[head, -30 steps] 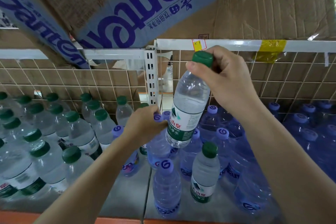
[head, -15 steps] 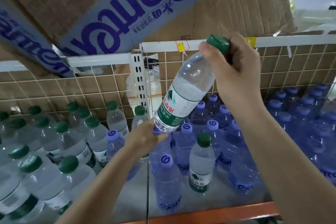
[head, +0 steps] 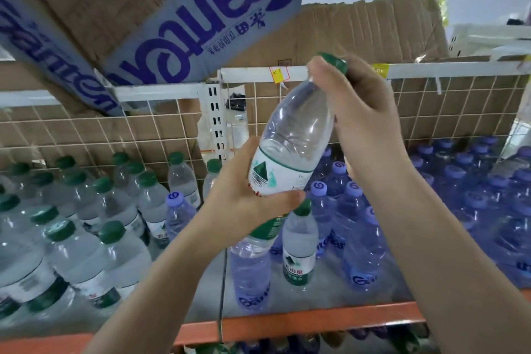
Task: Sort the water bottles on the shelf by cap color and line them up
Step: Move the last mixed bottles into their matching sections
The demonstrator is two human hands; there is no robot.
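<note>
A clear green-capped bottle (head: 290,146) is held tilted in the air above the shelf. My right hand (head: 365,123) grips its neck just under the green cap, and my left hand (head: 247,195) wraps round its labelled lower half. Several green-capped bottles (head: 86,224) stand grouped on the left of the shelf. Several purple-capped blue bottles (head: 459,195) fill the right side. One green-capped bottle (head: 298,241) stands among the purple ones, and one purple-capped bottle (head: 176,210) stands beside the green group.
The shelf (head: 316,322) has an orange front edge and a wire-grid back (head: 143,129) with a white upright post (head: 215,118). Printed cardboard boxes (head: 172,23) hang low overhead. A purple-capped bottle (head: 250,273) stands near the front, below my left hand.
My left hand rose from the purple caps and took hold of the raised bottle's lower half. The right hand lifted the bottle higher. The view shifted slightly left.
</note>
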